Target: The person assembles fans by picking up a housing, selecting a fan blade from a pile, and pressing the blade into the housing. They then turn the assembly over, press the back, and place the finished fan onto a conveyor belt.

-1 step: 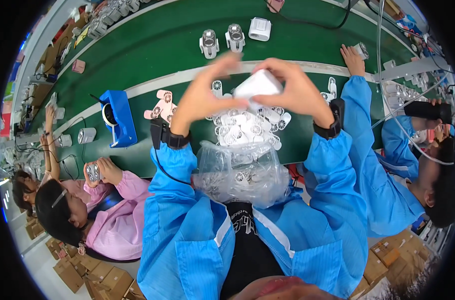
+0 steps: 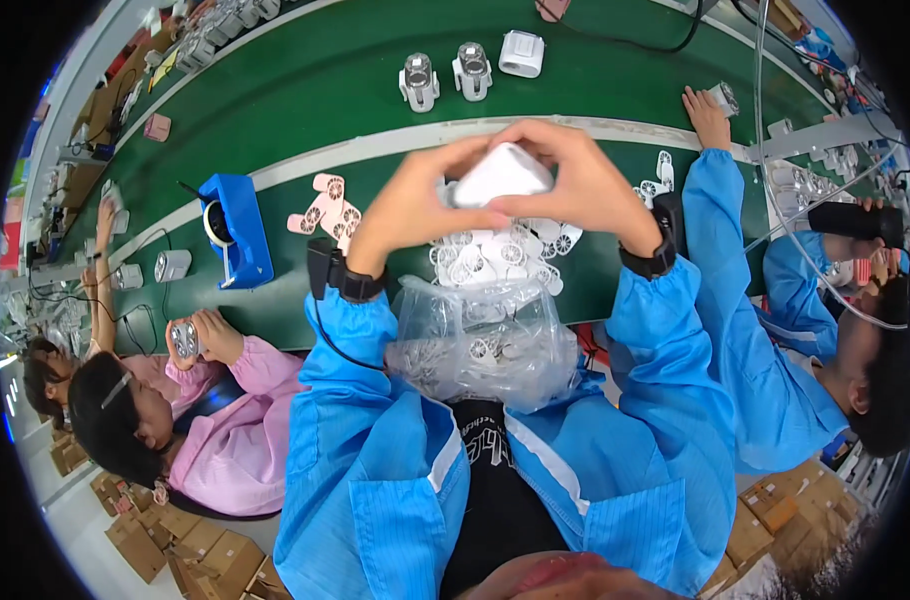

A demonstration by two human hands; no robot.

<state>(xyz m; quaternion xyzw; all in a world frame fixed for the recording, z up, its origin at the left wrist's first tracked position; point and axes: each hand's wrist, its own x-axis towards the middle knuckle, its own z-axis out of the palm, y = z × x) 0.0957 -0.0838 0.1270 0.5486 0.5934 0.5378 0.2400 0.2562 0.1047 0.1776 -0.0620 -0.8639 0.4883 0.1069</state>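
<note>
A smooth white plastic housing (image 2: 503, 177) is raised above the bench between my two hands. My left hand (image 2: 415, 200) grips it from the left, with the thumb underneath near the front edge. From the right, my right hand (image 2: 583, 185) is closed on the same housing, fingers over its far side and thumb across the near side. Below it lies a heap of flat white plates (image 2: 500, 255) with round spoked grilles, partly hidden by my hands. A clear plastic bag (image 2: 480, 345) holding more such plates rests at the bench edge against me.
Pink plates (image 2: 327, 208) lie left, near a blue tape dispenser (image 2: 243, 235). On the green belt (image 2: 325, 95) stand two white devices (image 2: 418, 82) and a white housing (image 2: 522, 54). A co-worker in pink (image 2: 240, 430) sits left; a blue-sleeved arm (image 2: 713, 200) reaches onto the belt at right.
My left hand, formerly raised with its fingers apart from the housing, has come down and closed on its left side. The white units on the belt have shifted very slightly right.
</note>
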